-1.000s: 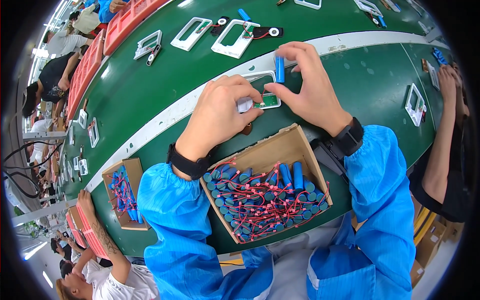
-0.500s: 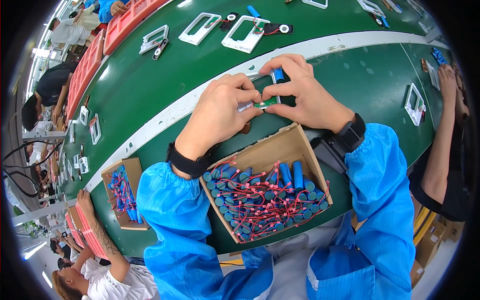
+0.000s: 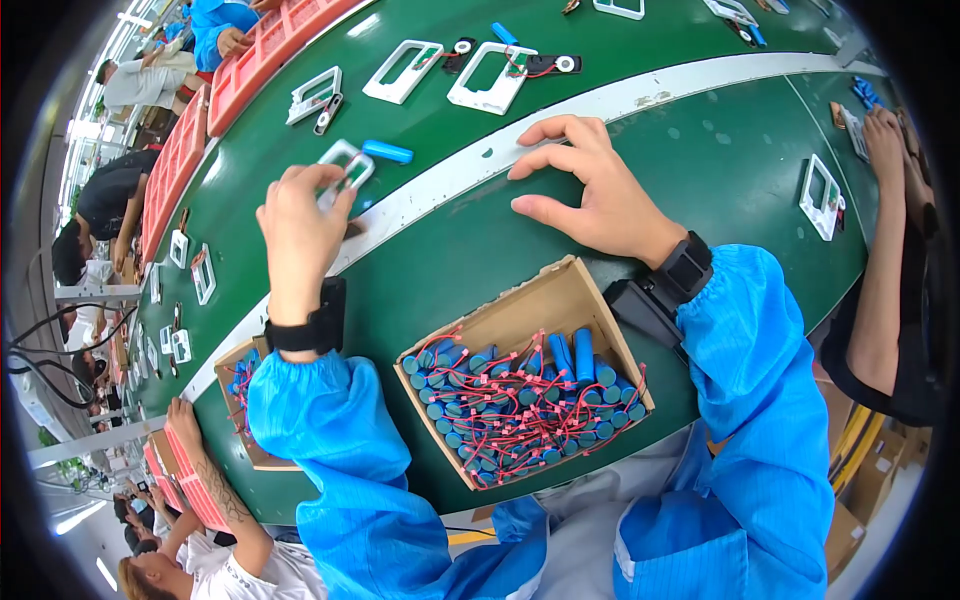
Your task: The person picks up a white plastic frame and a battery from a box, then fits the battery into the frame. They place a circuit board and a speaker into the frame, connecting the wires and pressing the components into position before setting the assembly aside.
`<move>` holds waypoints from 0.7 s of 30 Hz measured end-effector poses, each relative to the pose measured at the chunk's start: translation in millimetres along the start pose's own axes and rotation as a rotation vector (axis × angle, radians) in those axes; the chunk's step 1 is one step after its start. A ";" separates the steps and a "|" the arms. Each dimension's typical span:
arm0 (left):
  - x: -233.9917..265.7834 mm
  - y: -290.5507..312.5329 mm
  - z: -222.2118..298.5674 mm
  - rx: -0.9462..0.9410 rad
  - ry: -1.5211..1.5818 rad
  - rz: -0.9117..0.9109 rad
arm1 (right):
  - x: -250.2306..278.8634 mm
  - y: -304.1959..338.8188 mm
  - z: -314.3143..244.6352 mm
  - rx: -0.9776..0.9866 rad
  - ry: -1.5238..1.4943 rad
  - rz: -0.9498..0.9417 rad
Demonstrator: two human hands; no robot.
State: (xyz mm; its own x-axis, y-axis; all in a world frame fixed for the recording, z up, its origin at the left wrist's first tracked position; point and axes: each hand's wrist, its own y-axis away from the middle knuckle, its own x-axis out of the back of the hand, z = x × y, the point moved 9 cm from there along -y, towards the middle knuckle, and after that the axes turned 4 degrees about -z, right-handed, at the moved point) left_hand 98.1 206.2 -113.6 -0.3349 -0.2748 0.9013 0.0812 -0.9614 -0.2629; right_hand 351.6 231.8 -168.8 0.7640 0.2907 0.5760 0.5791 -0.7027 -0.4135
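While the left hand (image 3: 300, 225) is reaching toward the upper left of the frame, its grip is pinching a small white frame (image 3: 345, 170) at the far edge of the pale stripe (image 3: 640, 95) running across the green counter (image 3: 480, 250). A blue cylindrical cell (image 3: 388, 152) is lying just beside that frame, apart from the fingers. The right hand (image 3: 600, 195) is resting near the upper centre with its grip released, fingers spread and tips touching the counter, holding nothing. A cardboard box (image 3: 540, 300) of blue cells with red leads (image 3: 510, 405) is sitting in the lower centre, between the two blue sleeves. More white frames (image 3: 490, 75) are lying further up the counter, and another person's forearm (image 3: 890, 250) is working at the right edge. Judged from this, the placing of the frame on the line appears to be in hand. The next move would seem to call for the right hand drawing a fresh cell from the box, taking care that the tangled leads are not dragging neighbours out.
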 end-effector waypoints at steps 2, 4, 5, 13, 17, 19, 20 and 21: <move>0.3 4.0 21.5 -0.042 0.156 -0.120 | 6.5 2.3 1.7 -0.001 0.000 0.006; 0.9 17.9 65.1 -0.131 0.331 -0.318 | 10.5 4.0 2.7 0.001 -0.010 0.008; -7.1 29.5 102.9 -0.206 0.437 -0.461 | 15.4 7.7 6.8 -0.008 0.002 0.014; 9.4 72.7 191.6 -0.638 0.269 -0.647 | 33.7 3.5 -15.9 0.003 -0.476 -0.097; 45.3 45.9 201.2 -0.586 0.387 -0.444 | 44.1 6.3 -41.4 -0.081 -0.897 -0.234; 60.6 26.9 201.7 -0.556 0.552 -0.253 | 49.2 9.3 -58.1 -0.045 -1.123 -0.277; 54.5 17.6 206.5 -0.563 0.551 -0.250 | 52.7 9.8 -63.6 -0.027 -1.236 -0.302; 38.1 2.2 206.8 -0.499 0.584 -0.256 | 56.0 11.5 -59.2 -0.031 -1.230 -0.300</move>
State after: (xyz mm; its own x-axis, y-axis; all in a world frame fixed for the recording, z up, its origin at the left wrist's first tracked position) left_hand 279.6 190.6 -8.6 -0.7339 0.1374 0.6652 -0.4463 -0.8358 -0.3197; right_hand 384.1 201.6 -99.5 0.3724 0.8390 -0.3967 0.7808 -0.5143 -0.3548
